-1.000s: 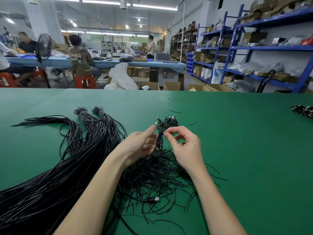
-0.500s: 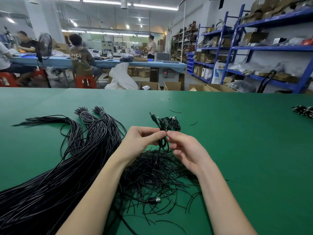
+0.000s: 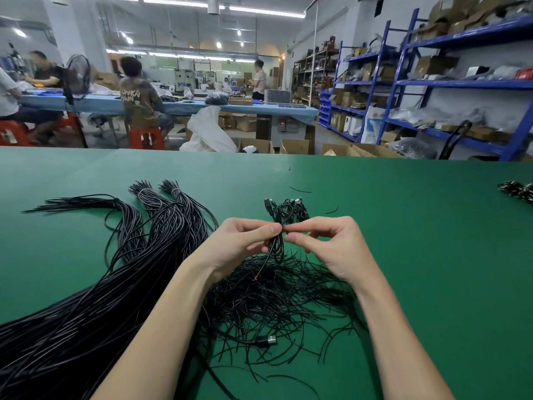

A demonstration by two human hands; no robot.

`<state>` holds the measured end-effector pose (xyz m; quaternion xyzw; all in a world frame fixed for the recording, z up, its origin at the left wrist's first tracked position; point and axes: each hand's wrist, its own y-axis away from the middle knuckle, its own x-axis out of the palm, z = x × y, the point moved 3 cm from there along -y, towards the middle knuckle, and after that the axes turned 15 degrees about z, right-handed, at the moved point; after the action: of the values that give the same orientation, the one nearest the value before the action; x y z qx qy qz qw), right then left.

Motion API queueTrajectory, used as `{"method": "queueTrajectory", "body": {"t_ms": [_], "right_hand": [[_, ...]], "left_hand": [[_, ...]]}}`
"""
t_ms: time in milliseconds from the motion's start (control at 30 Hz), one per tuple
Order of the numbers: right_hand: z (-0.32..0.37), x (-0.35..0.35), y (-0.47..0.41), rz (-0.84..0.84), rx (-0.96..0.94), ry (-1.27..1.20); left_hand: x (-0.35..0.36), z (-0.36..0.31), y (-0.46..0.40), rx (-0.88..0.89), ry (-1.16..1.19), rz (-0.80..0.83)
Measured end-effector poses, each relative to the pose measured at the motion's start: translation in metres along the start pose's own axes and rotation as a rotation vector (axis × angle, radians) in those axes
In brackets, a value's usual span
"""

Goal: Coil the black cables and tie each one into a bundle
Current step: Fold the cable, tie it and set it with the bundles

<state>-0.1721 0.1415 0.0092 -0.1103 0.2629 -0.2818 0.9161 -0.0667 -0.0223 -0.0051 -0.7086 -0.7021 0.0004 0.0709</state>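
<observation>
We pinch the coiled cable (image 3: pixel 276 238) at its waist, just above the desk. The fingers (image 3: pixel 266 228) of our left hand (image 3: pixel 239 241) press it from one side, and the fingers (image 3: pixel 297 226) of our right hand (image 3: pixel 331 243) pinch close to the same spot, where a thin tie seems to go around the coil; the tie itself is too small for us to see clearly. The plug end (image 3: pixel 268 204) of the cable stands up above our fingers.

We judge that the tying is now in progress. If one pinch loosens, the coil can spring open, because the loops are stiff and only our fingers hold them. The free end hangs down toward the loose pile of thin ties (image 3: pixel 274 298) under our hands and could catch there.

Behind the coil lies a small heap of finished bundles (image 3: pixel 297 207), and more lie at the far right edge (image 3: pixel 516 190). To the left a big sheaf of straight black cables (image 3: pixel 86 298) spreads over the green desk (image 3: pixel 418 269).

Beyond the desk we see a workshop with blue shelves (image 3: pixel 432 82) full of boxes, cartons on the floor, and people at a long blue table (image 3: pixel 187 106).
</observation>
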Motion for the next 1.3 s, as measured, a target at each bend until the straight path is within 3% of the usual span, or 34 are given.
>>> {"method": "queueTrajectory", "body": {"t_ms": [67,200,267,433,567,833,1033,1300], "right_hand": [[-0.003,0.004,0.000,-0.031,0.063,-0.129],[-0.014,0.023,-0.002,0.070,0.388,-0.884],[-0.015,0.029,-0.002,0.059,0.451,-1.064],[-0.011,0.024,-0.007,-0.174,0.136,-0.468],[-0.005,0.017,-0.003,-0.199,-0.044,-0.047],[0.001,0.017,0.000,-0.217,-0.301,0.354],[-0.013,0.024,-0.004,-0.127,0.060,-0.117],[-0.026,0.032,0.005,0.176,0.488,-1.238]], "left_hand": [[0.003,0.000,-0.001,0.028,-0.022,-0.006],[0.008,0.000,-0.005,0.126,-0.118,-0.109],[0.008,0.000,-0.006,0.152,-0.155,-0.128],[0.002,0.005,-0.007,0.144,-0.064,-0.197],[0.001,0.003,-0.007,0.136,0.015,-0.130],[-0.003,0.003,-0.004,0.046,0.027,-0.059],[-0.008,-0.002,-0.001,0.069,-0.172,-0.177],[0.007,-0.008,-0.004,0.124,-0.223,-0.140]]}}
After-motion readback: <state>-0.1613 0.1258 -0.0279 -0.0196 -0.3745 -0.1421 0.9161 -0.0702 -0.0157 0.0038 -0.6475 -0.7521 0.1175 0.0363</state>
